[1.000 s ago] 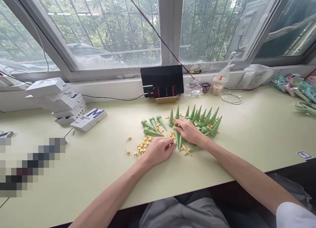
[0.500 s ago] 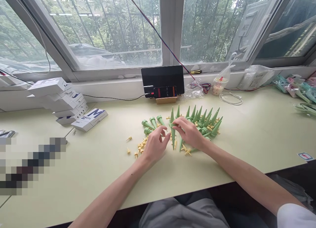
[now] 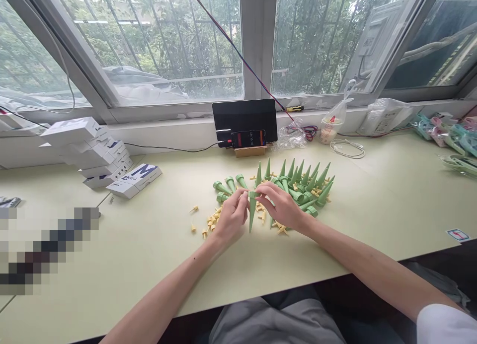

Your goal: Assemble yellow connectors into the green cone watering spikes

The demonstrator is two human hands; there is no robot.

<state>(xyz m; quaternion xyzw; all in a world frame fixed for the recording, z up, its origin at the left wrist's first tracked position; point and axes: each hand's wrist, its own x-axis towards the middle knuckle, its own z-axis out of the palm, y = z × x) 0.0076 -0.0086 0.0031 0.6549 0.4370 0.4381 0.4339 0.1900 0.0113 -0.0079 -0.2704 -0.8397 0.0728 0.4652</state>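
My right hand (image 3: 283, 206) pinches the wide top of a green cone spike (image 3: 252, 213), which hangs point down over the pale green table (image 3: 149, 244). My left hand (image 3: 231, 218) meets it from the left, fingertips pinched together at the cone's top; what they hold is too small to make out. Behind my hands lies a pile of green cone spikes (image 3: 305, 182), with three more green cones (image 3: 228, 184) lying to the left. Small yellow plugs (image 3: 210, 221) are scattered beside my left hand.
A dark tablet (image 3: 245, 120) and a phone (image 3: 248, 138) stand on a wooden stand at the windowsill. Stacked white boxes (image 3: 93, 153) sit at the left. A bagged cup (image 3: 331, 125), a coiled white cable (image 3: 346, 148) and pastel clips (image 3: 452, 140) are at the right.
My right hand has lifted one green cone out of the pile and brought it toward me. My left hand rose from the yellow plugs and closed in on the cone's top.
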